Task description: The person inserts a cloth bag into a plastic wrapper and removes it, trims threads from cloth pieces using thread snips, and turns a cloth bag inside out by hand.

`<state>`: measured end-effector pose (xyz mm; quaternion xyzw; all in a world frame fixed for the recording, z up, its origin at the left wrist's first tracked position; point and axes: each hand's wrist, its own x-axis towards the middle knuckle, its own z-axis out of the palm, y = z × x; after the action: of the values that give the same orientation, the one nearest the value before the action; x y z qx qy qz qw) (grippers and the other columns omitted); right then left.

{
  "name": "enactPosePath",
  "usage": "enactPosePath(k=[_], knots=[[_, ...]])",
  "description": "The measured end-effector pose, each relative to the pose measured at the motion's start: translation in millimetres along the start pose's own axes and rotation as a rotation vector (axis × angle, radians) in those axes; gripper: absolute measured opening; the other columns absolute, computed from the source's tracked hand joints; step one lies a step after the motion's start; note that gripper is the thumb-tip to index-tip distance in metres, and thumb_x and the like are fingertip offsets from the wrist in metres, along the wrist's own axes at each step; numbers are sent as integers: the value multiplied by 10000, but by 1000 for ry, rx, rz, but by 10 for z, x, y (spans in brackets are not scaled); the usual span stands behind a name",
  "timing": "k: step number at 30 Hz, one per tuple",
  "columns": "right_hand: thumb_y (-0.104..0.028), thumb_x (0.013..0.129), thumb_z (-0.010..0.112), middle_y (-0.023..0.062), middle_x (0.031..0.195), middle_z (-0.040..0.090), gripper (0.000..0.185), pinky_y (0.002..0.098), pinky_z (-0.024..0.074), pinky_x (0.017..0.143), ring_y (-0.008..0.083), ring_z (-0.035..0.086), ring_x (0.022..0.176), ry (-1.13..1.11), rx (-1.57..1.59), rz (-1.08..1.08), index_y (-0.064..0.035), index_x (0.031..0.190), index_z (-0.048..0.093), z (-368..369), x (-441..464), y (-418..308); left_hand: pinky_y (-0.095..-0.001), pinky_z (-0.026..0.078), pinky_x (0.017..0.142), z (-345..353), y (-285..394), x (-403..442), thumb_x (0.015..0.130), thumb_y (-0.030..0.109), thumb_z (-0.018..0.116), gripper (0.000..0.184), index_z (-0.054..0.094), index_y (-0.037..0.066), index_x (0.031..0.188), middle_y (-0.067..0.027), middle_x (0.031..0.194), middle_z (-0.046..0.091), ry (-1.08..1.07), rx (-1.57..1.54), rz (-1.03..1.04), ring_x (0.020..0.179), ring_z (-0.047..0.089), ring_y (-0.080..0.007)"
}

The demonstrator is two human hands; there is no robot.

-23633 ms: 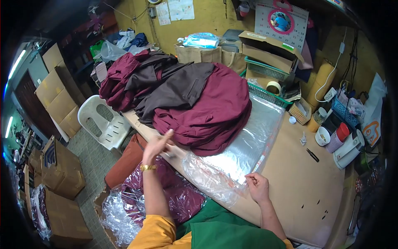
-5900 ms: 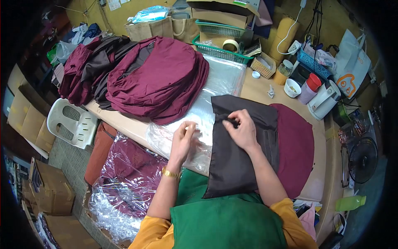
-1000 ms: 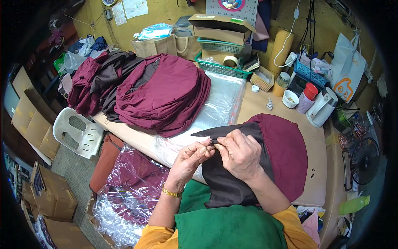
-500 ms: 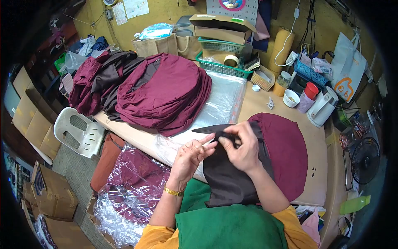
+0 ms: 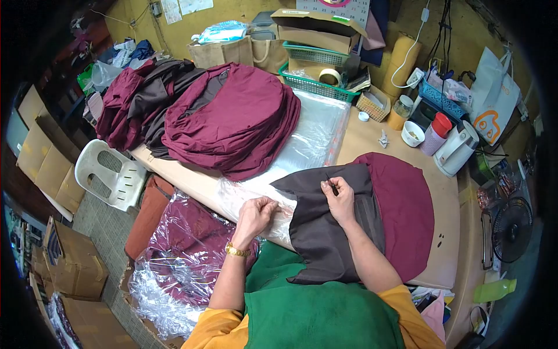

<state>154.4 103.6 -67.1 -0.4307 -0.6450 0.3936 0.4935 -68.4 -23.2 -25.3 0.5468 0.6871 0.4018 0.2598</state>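
Observation:
A dark cloth joined to a maroon piece lies across the right part of the table, partly over my lap. My right hand rests above the dark cloth, thumb and forefinger curled around a small dark bit. My left hand has its fingers pinched together over the clear plastic by the table edge; what it holds, if anything, is too small to name. Flat clear plastic bags lie beside a big pile of maroon and dark cloth.
Plastic-wrapped maroon cloth fills a box at lower left. A white chair stands beyond it. Along the back are green baskets; a white bowl and an electric kettle stand at the right.
My hands, together at the dark cloth half a second ago, are now apart: the left has moved left and down, the right slightly right. The dark cloth lies flatter. The view has shifted slightly.

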Motion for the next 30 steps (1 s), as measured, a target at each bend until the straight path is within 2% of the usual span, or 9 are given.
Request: enactPosePath(k=[5,7,12,15,17,19,21,25,30], knots=[[-163,847,742,92,822,665,222,295,498,708,153,632,769,-49,-130,22,6,921,619,-3,26,-153,-282,478,607,-50,-375,144,976,342,583,391,703,-19,885,-63,707,691,84,-271,-137,635,609,-114],[-108,819,740,110,876,674,189,313,522,752,208,665,805,-132,-175,-123,-3,923,622,36,54,-412,-242,492,651,24,-59,169,982,404,566,503,627,-86,1073,-107,863,712,-42,-431,-136,726,634,-108],[-90,828,726,132,972,679,199,333,530,808,248,679,903,-192,-102,-222,-9,982,629,186,320,-956,-247,502,677,499,135,626,943,152,634,274,631,-73,1099,-91,935,696,68,-662,30,787,613,-91],[-111,899,687,119,1149,655,242,330,482,957,182,608,1117,-208,-72,-254,1,1104,625,102,555,-955,-240,438,627,537,314,520,927,44,608,116,649,-44,991,3,846,629,-91,-670,112,744,514,-42],[-165,914,682,140,1267,608,337,312,438,1022,182,551,1221,-485,290,25,6,1193,600,-2,637,-891,-226,433,654,347,611,305,936,32,577,113,646,-40,989,31,815,607,-162,-478,173,755,490,-34],[-194,917,686,71,1084,653,269,259,456,928,132,601,1043,-636,430,137,17,1073,628,-154,583,-1008,-228,431,657,226,842,114,942,30,549,129,650,-36,989,43,794,593,-200,-320,105,746,477,-31],[-199,912,700,-22,865,603,208,228,435,760,71,547,833,-863,90,78,-4,929,629,-350,616,-1052,-227,425,638,233,700,71,947,67,570,132,655,-34,949,41,755,576,-193,-452,157,711,468,-31],[-199,923,695,-60,767,562,214,222,421,708,27,511,768,-399,160,36,-14,850,615,-445,401,-936,-246,405,607,11,381,-18,966,153,600,230,715,4,833,29,706,599,1,-585,19,671,506,-51],[-113,910,701,-58,741,585,142,217,420,637,21,496,698,-222,193,14,-10,856,618,-410,153,-1036,-254,452,716,-243,320,58,905,175,677,250,670,-8,1074,-49,960,625,465,-102,208,773,558,-90]])
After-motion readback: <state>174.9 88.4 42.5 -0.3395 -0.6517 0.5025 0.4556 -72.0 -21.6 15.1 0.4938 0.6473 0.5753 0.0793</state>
